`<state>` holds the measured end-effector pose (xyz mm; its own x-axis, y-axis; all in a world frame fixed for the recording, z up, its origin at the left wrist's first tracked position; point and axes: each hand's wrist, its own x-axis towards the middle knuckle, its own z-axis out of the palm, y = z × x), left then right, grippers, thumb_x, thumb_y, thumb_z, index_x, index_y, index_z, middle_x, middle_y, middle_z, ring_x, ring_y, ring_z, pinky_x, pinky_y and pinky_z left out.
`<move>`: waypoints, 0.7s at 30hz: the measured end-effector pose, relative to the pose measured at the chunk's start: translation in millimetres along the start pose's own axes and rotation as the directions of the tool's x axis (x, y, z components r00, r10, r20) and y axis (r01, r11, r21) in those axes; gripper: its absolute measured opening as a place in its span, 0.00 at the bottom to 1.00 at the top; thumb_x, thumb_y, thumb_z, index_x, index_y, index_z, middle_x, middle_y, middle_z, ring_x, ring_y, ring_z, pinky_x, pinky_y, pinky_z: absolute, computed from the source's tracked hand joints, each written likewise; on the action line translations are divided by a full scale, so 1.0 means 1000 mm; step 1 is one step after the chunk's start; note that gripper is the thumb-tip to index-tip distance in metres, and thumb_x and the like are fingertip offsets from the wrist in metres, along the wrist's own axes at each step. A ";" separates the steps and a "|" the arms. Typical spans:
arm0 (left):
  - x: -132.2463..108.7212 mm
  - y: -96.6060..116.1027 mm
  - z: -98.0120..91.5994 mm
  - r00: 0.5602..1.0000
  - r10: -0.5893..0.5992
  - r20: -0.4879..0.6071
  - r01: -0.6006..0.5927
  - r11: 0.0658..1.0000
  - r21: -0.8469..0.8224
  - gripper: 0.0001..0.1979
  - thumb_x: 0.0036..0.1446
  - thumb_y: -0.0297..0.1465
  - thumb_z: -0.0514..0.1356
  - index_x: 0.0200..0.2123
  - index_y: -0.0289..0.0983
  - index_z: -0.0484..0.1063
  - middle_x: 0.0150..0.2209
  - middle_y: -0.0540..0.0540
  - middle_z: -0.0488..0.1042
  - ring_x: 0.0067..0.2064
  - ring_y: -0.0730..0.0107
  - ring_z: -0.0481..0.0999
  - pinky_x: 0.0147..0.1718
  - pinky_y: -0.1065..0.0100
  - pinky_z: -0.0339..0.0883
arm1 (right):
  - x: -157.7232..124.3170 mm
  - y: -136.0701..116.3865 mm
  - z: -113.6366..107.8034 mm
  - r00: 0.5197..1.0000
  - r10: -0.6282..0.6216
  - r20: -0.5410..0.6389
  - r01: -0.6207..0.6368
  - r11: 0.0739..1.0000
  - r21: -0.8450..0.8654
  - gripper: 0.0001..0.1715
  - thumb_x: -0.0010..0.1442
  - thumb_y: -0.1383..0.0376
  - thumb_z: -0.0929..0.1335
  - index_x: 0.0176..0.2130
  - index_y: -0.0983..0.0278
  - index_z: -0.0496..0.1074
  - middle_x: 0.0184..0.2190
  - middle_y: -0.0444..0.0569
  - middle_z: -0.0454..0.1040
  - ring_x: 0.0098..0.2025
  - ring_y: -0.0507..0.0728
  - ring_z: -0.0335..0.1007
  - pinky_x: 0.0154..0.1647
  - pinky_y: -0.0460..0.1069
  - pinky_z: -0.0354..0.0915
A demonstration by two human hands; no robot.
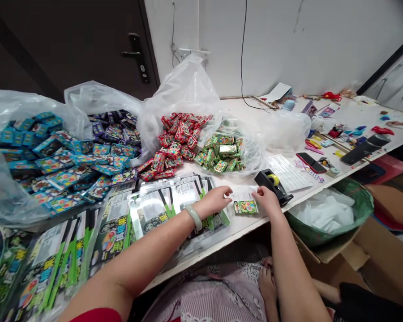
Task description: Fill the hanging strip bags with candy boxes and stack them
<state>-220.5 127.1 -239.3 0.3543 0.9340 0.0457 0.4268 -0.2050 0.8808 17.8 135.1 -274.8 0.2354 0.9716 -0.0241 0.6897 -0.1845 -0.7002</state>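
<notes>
working close to the table edge, the left hand (220, 199) has its fingers loosely curled, with a gap between thumb and forefinger. the right hand (266, 197) draws its fingertips together by the clear film (243, 195) — whether they pinch it i cannot tell, the plastic being so faint. between the hands, the small green packet (246, 207) lies flat on the table, its printed face up.

handling film this thin probably goes best with a light, even hold at both sides, the packet kept flat and square so that nothing creases. the front edge is near, so working slightly further in would seem safer.

just beside the right hand stands the black tape dispenser (274, 185); that elbow is best kept from nudging it. the left forearm passes over the layered printed sleeves (154, 208) — a raised wrist should leave them undisturbed. beyond sit heaps of red boxes (183, 134) and green boxes (226, 150), with blue boxes (70, 167) further left.
</notes>
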 end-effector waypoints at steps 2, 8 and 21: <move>-0.001 -0.004 -0.002 0.999 -0.013 -0.050 0.011 0.999 -0.033 0.07 0.46 0.25 0.62 0.32 0.37 0.74 0.33 0.45 0.76 0.36 0.61 0.74 0.40 0.61 0.67 | -0.005 -0.005 -0.008 0.995 -0.059 -0.079 0.069 0.989 0.132 0.11 0.49 0.57 0.69 0.27 0.62 0.69 0.23 0.44 0.71 0.29 0.56 0.67 0.35 0.50 0.62; -0.012 0.008 -0.021 0.962 0.005 -0.273 -0.069 0.972 -0.226 0.10 0.49 0.28 0.62 0.36 0.38 0.67 0.44 0.45 0.72 0.46 0.64 0.71 0.44 0.64 0.66 | -0.019 -0.064 -0.018 0.918 -0.110 -0.380 0.282 0.856 0.434 0.22 0.53 0.49 0.68 0.40 0.62 0.66 0.35 0.47 0.73 0.39 0.57 0.69 0.44 0.52 0.65; -0.100 0.010 -0.085 0.788 -0.140 -0.599 -0.178 0.880 -0.440 0.16 0.48 0.33 0.66 0.34 0.38 0.61 0.32 0.52 0.67 0.33 0.73 0.69 0.34 0.71 0.64 | -0.086 -0.150 0.037 0.985 -0.160 0.059 0.018 0.442 0.897 0.30 0.48 0.56 0.76 0.45 0.59 0.61 0.35 0.45 0.77 0.36 0.56 0.75 0.38 0.51 0.71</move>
<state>-323.0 56.4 -195.2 -0.2791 0.9403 0.1947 -0.0539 -0.2178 0.9745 -131.2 84.9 -194.4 0.0811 0.9957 0.0457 -0.3046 0.0685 -0.9500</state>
